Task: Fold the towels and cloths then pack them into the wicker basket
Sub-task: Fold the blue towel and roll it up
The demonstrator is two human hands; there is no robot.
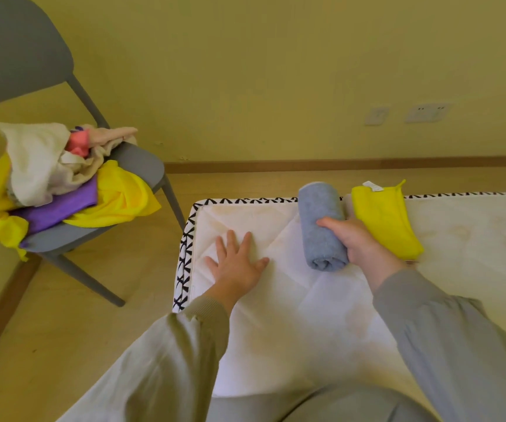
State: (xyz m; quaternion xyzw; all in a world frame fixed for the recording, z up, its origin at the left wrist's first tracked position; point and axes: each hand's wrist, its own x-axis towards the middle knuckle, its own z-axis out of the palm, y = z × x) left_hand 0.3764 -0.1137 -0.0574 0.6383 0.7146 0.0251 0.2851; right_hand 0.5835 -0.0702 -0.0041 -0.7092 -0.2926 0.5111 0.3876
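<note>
A rolled blue-grey towel [321, 226] lies on the white mattress [474, 239], and my right hand [358, 242] grips its right side. Just right of it sits a folded yellow cloth [385, 220] with a white label at its far end. My left hand [236, 260] rests flat on the mattress with fingers spread, holding nothing. On the grey chair [142, 166] at the left is a loose heap of cloths: white [32, 166], yellow [123, 199], purple [60, 208], pink [78, 143] and beige. No wicker basket is in view.
The mattress has a black-and-white patterned edge [186, 254] and lies on a wooden floor [63, 315]. A yellow wall with two sockets [425, 112] stands behind it. My grey-sleeved arms and knees fill the bottom of the view.
</note>
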